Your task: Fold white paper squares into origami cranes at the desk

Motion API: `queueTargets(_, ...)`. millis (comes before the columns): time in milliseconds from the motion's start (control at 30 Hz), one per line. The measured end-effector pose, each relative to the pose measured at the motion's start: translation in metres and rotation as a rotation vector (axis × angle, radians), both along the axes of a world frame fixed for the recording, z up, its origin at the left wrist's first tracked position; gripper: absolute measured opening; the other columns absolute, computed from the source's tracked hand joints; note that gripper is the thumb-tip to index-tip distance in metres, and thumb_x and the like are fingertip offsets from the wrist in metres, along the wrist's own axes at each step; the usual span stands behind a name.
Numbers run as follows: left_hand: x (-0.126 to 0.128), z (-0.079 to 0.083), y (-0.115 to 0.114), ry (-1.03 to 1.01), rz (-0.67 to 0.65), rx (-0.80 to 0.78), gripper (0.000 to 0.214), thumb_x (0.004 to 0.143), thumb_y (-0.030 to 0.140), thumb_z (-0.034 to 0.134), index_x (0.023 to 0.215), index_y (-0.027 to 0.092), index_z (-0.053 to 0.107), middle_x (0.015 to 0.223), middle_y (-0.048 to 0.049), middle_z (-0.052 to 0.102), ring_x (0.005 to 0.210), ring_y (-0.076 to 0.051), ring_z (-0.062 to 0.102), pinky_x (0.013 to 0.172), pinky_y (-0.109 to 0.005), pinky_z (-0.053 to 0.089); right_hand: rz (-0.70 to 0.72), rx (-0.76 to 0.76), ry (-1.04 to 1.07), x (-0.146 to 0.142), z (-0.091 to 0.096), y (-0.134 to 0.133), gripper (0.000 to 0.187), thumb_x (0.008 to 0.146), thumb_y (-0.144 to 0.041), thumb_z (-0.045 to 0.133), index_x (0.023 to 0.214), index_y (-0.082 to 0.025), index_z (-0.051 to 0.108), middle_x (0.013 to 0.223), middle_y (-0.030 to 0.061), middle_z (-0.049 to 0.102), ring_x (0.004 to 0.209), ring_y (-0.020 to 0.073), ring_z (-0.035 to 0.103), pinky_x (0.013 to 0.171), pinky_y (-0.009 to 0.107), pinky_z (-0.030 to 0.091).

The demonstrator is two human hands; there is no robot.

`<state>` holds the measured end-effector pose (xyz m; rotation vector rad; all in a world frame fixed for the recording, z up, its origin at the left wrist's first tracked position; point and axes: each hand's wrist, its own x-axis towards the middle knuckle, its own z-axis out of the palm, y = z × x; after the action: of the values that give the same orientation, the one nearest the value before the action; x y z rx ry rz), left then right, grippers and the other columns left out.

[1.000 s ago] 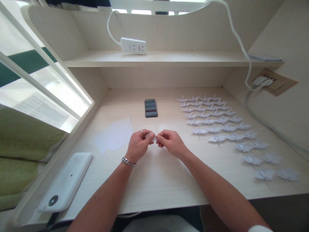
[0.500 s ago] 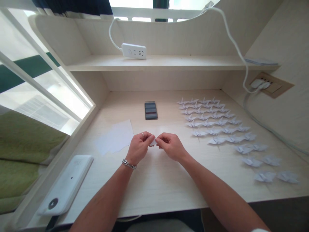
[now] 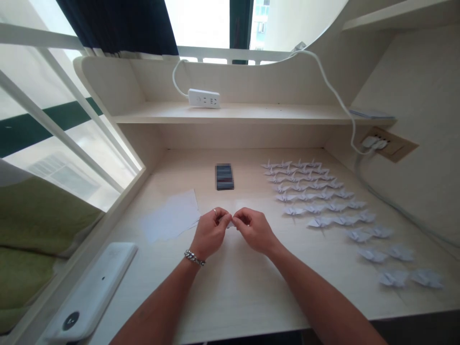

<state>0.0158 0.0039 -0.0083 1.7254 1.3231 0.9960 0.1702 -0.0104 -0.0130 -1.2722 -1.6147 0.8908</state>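
Observation:
My left hand (image 3: 211, 232) and my right hand (image 3: 253, 229) meet above the middle of the desk (image 3: 230, 282). Both are closed in a pinch on a small folded piece of white paper (image 3: 230, 223), which is mostly hidden by the fingers. A ring is on my left hand and a chain bracelet (image 3: 193, 257) on its wrist. To the left of my hands lies a stack of flat white paper sheets (image 3: 171, 218). Several folded paper cranes (image 3: 323, 201) stand in rows on the right of the desk.
A small dark blurred object (image 3: 224, 176) lies beyond my hands. A white flat device (image 3: 91, 290) rests at the desk's front left. A white power strip (image 3: 203, 97) sits on the shelf, its cable running to a wall socket (image 3: 388, 143) on the right.
The view has tilted upward, showing more of the window. My hands have drawn closer together on the folded paper, staying at the same spot over the desk.

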Motion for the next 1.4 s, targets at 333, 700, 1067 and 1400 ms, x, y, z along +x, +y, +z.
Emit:
queueTargets(333,0.0,0.002,0.001,-0.179,-0.016,-0.076,0.024,0.08,0.039,0.059,0.075,0.016,0.063,0.068,-0.0022,0.064,0.063,-0.016,0.06,0.06,-0.026,0.05,0.0,-0.026,0.034,0.003,0.0,0.002,0.017,0.083,-0.029,0.058,0.074,-0.017,0.064,0.065,0.0013,0.065,0.06,0.0128,0.057,0.059,0.024,0.043)
queueTargets(700,-0.002,0.005,0.002,-0.185,0.024,-0.09,0.024,0.078,0.038,0.064,0.076,0.014,0.065,0.065,-0.0037,0.067,0.061,-0.017,0.065,0.058,-0.025,0.049,0.037,-0.088,0.202,0.004,-0.006,0.006,0.016,0.082,-0.031,0.061,0.078,-0.016,0.064,0.068,0.003,0.066,0.062,0.0138,0.06,0.061,0.026,0.048)
queueTargets(1067,-0.002,0.008,0.002,-0.293,0.04,-0.145,0.025,0.075,0.037,0.069,0.076,0.012,0.066,0.064,-0.0031,0.067,0.059,-0.016,0.065,0.058,-0.025,0.052,0.038,-0.097,0.196,0.009,-0.003,0.006,0.017,0.083,-0.032,0.059,0.078,-0.016,0.063,0.068,0.0027,0.065,0.062,0.0134,0.06,0.06,0.025,0.048)
queueTargets(1400,0.0,0.005,-0.001,-0.166,-0.001,-0.073,0.021,0.077,0.036,0.065,0.073,0.016,0.067,0.066,-0.0032,0.068,0.061,-0.017,0.066,0.059,-0.026,0.055,0.089,-0.099,0.085,0.01,0.001,0.006,0.015,0.082,-0.029,0.056,0.079,-0.017,0.065,0.068,0.0016,0.065,0.063,0.0129,0.058,0.06,0.024,0.045)
